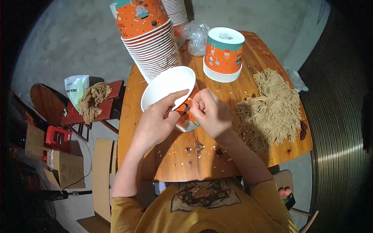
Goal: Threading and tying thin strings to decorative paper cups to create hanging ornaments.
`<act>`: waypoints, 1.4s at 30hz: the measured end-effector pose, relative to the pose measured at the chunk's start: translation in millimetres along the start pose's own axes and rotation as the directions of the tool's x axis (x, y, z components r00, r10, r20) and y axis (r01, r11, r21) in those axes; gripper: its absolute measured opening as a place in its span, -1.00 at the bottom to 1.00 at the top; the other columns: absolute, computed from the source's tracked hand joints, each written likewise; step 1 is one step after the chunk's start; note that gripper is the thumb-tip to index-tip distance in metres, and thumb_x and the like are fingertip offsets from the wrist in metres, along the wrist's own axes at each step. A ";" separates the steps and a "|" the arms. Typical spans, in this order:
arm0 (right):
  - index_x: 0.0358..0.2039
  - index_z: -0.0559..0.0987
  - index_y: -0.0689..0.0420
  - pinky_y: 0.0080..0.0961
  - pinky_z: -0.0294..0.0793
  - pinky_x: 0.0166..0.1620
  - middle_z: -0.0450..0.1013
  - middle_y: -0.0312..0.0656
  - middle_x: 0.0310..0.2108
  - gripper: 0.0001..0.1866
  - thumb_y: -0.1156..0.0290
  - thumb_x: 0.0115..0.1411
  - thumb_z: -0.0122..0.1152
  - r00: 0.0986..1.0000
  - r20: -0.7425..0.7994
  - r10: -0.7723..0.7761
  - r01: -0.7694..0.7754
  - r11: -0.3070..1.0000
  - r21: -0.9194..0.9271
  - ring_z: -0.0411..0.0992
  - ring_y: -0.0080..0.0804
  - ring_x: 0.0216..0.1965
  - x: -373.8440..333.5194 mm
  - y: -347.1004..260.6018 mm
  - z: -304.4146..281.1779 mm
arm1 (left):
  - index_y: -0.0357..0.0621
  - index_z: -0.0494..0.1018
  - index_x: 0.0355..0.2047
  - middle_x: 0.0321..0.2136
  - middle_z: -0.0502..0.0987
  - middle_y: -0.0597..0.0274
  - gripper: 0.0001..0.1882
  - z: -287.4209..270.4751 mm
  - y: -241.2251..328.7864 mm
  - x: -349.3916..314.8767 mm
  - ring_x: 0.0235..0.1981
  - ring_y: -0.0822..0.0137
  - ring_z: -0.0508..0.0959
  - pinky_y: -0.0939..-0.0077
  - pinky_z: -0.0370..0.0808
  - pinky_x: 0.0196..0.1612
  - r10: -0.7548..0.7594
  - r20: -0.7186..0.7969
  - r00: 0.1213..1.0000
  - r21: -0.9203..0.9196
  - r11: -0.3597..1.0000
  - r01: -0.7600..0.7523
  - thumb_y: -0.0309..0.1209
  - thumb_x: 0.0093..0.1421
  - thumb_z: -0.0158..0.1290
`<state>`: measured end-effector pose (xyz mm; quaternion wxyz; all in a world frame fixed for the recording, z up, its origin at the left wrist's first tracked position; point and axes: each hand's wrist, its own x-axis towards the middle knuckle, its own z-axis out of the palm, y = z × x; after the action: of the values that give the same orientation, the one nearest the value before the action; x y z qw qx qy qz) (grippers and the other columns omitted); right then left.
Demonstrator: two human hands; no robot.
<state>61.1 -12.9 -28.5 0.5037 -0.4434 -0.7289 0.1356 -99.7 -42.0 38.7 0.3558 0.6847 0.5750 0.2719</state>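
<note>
Mustard shirt (pixel 210 207); bucket (pixel 165 85) clasped in left grip (pixel 155 121), beside right grip (pixel 213 114) with pinched thread (pixel 202 104)

- A white-lined orange tub (pixel 168 86) is held tilted by the left hand (pixel 156 122).
- A tiny pale thing (pixel 190 99) is pinched in the right hand (pixel 213 112) beside it.
- A tall tub stack (pixel 153 46) and a short tub stack (pixel 224 56) are set farther back.
- Beige yarn (pixel 278 105) is heaped at the right of the wooden table (pixel 171 169).

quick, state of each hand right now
Left hand: half-curled at round white-lined orange paper tub; grip unclear.
Right hand: pinched closed; anything held unclear.
</note>
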 end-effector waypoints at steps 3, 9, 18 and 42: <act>-0.44 0.39 0.14 -0.48 0.40 -0.52 0.41 -0.19 -0.55 -0.87 0.53 0.02 0.17 1.000 0.004 -0.006 0.006 0.999 -0.039 0.42 -0.37 -0.59 0.5 -1.7 -0.5 | -0.02 0.34 0.12 -0.44 0.37 0.25 -0.41 1.7 -4.1 0.3 -0.40 0.49 0.34 0.62 0.36 -0.25 0.040 -0.021 0.999 0.039 0.998 -0.039 -0.61 0.01 -0.15; -0.42 0.39 0.15 -0.46 0.41 -0.49 0.41 -0.16 -0.53 -0.86 0.52 0.03 0.18 1.000 0.025 0.002 -0.001 0.999 -0.042 0.43 -0.34 -0.56 -2.2 2.9 -2.2 | 0.06 0.36 0.10 -0.47 0.51 0.08 -0.46 5.4 -5.5 2.4 -0.46 0.30 0.53 0.36 0.47 -0.24 0.085 -0.027 0.996 0.130 0.988 -0.080 -0.50 0.05 -0.11; -0.38 0.31 0.12 -0.23 0.41 -0.47 0.35 -0.08 -0.48 -0.84 0.43 0.13 0.11 0.996 0.024 -0.082 0.084 0.992 -0.089 0.42 -0.03 -0.49 -16.8 17.1 -12.8 | -0.25 0.39 -0.16 -0.34 0.45 0.35 -0.79 8.7 -22.4 51.3 -0.35 0.57 0.40 0.60 0.43 -0.28 0.141 0.365 0.920 -0.191 0.979 -0.074 -0.37 0.32 -0.13; -0.33 0.48 0.22 -0.66 0.28 -0.46 0.39 -0.37 -0.59 -0.83 0.36 0.18 0.14 0.911 0.296 0.286 -0.383 0.852 0.357 0.29 -0.72 -0.53 12.6 31.5 -24.0 | -0.23 0.35 -0.17 -0.30 0.42 0.30 -0.81 30.2 -19.4 61.6 -0.29 0.53 0.40 0.54 0.41 -0.20 0.269 0.060 0.961 -0.151 0.954 -0.258 -0.48 0.21 -0.02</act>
<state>96.4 9.0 -30.2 0.4646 -0.4303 -0.6491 0.4214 -75.8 14.8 2.8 0.3867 0.7385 0.4433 0.3295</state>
